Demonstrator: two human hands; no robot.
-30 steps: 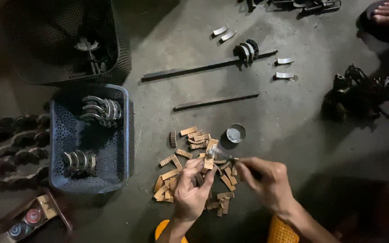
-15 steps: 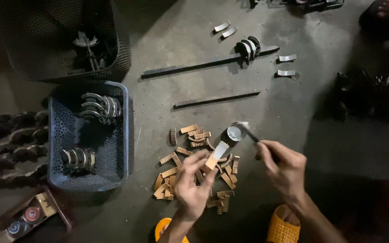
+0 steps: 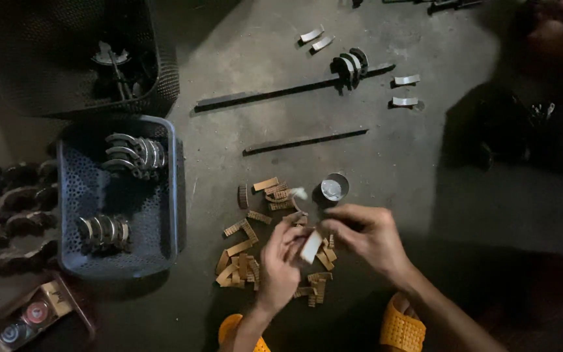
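My left hand (image 3: 280, 264) pinches a small pale curved lining piece (image 3: 310, 248) and holds it up above a pile of tan lining pieces (image 3: 242, 261) on the concrete floor. My right hand (image 3: 369, 234) is closed around a thin brush and sits right beside the held piece. The brush's pale tip (image 3: 300, 193) shows as a blur pointing toward the upper left. A small round open tin (image 3: 332, 188) stands just beyond both hands.
A blue perforated basket (image 3: 172, 195) at the left holds curved metal shoes (image 3: 131, 153), with a black basket (image 3: 164, 78) behind it. Two long metal bars (image 3: 281, 91) (image 3: 304, 141) lie beyond the tin. Orange sandals (image 3: 402, 329) are at the bottom edge and dark parts (image 3: 8, 202) at far left.
My right hand went out to the tin with the brush, then came back left and down to the piece in my left hand. The left hand stayed over the pile.
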